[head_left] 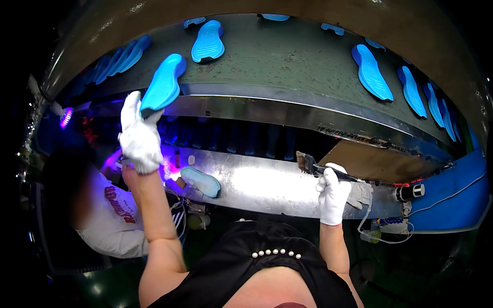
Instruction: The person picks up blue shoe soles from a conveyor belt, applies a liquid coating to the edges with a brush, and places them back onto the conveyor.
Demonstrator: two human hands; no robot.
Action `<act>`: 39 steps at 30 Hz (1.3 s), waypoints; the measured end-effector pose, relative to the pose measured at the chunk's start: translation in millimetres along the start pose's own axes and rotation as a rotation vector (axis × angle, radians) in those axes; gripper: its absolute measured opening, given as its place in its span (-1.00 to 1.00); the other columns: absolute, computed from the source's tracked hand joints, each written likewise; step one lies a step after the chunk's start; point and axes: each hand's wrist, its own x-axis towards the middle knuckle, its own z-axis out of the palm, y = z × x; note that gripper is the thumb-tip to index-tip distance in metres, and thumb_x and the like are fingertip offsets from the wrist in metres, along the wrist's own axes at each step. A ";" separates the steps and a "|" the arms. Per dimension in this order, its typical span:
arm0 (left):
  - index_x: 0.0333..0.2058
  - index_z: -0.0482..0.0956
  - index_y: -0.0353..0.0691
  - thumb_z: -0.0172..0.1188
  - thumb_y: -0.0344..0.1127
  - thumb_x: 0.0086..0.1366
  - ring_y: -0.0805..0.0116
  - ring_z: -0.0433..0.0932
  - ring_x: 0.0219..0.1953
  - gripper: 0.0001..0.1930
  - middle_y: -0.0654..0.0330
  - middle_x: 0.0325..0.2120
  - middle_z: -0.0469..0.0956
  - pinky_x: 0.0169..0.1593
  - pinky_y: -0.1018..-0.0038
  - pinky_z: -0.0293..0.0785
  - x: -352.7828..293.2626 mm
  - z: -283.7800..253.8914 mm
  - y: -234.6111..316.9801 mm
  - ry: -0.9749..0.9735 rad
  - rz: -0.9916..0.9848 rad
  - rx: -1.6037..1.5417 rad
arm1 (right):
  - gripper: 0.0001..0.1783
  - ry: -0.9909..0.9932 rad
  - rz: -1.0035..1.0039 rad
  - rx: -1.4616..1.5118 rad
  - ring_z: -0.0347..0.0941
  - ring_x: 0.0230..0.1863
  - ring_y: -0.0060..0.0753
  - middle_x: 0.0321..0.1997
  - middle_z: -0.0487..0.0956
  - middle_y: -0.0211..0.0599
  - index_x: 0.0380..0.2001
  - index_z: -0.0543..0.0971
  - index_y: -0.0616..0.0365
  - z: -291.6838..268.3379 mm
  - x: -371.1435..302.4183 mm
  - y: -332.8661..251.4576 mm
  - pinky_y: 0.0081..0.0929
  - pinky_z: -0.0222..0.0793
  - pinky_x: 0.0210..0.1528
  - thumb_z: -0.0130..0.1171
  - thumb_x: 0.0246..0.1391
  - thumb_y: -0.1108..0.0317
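Nearest is my black top [241, 280] with its row of white beads; to my left is one other person [115, 220] in a white shirt. My right hand [333, 197], gloved in white, is clenched round the handle of one brush [309, 164], its bristles pointing up and left. One loose glove [361, 192] lies beside that hand on the metal bench [257, 182]. One pale sole [201, 181] lies there too, its long axis slanting from upper left to lower right.

Farther out, my left hand [139, 138], also gloved, grasps one blue sole [164, 82] by its dark-tipped end. That end points toward me and a little left; the long axis leans away to the right, with the other end over the near edge of the belt [287, 66]. I cannot tell whether it touches.

Below that edge is a row of dim soles [233, 138], too dark to count. On the belt, one sole [208, 41] lies just beyond mine, dark end toward me; at least five more are at the right, several overlap at the left, and at least four show partly at the far side.
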 end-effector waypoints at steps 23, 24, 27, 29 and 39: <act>0.22 0.19 -0.42 -0.35 0.59 0.17 -0.09 0.50 0.00 0.07 -0.21 0.03 0.42 0.13 0.09 0.43 -216.6 124.2 -15.4 0.109 -0.818 -1.432 | -0.76 -0.484 -0.761 -0.559 0.57 -0.43 -0.51 -0.40 0.64 -0.27 -0.31 0.60 0.25 99.8 10.5 -14.9 -0.60 0.47 -0.33 0.39 -0.11 0.52; 0.22 0.19 -0.42 -0.34 0.59 0.16 -0.09 0.50 0.00 0.08 -0.21 0.03 0.41 0.13 0.09 0.43 -220.2 120.1 -19.8 0.034 -0.798 -1.253 | -0.75 -0.562 -0.895 -0.662 0.60 -0.41 -0.49 -0.41 0.64 -0.23 -0.31 0.59 0.27 87.2 -4.1 -15.1 -0.60 0.49 -0.28 0.38 -0.14 0.59; 0.21 0.20 -0.43 -0.27 0.59 0.13 -0.08 0.51 -0.02 0.09 -0.20 0.03 0.42 0.13 0.10 0.44 -236.7 112.3 -30.3 -0.147 -0.753 -0.901 | -0.73 -0.774 -0.785 -0.814 0.63 -0.34 -0.31 -0.33 0.64 -0.12 -0.30 0.59 0.29 42.7 -41.7 -35.4 -0.50 0.52 -0.22 0.36 -0.16 0.64; 0.20 0.22 -0.40 -0.17 0.51 0.15 -0.05 0.51 -0.01 0.01 -0.17 0.03 0.43 0.14 0.13 0.44 -262.3 109.9 -32.4 -0.059 -0.808 -0.903 | -0.72 -0.744 -0.585 -0.664 0.62 -0.27 -0.36 -0.27 0.64 -0.09 -0.25 0.56 0.33 25.7 -44.8 -25.6 -0.49 0.52 -0.16 0.30 -0.11 0.69; 0.17 0.30 -0.29 -0.06 0.22 0.32 0.17 0.48 0.06 -0.30 0.01 0.04 0.45 0.17 0.26 0.42 -336.4 100.1 -45.7 -0.012 -0.647 -0.279 | -0.82 -0.651 -0.307 -0.394 0.56 -0.33 -0.61 -0.36 0.64 -0.33 -0.29 0.56 0.26 1.4 -46.7 33.9 -0.64 0.49 -0.27 0.30 0.00 0.59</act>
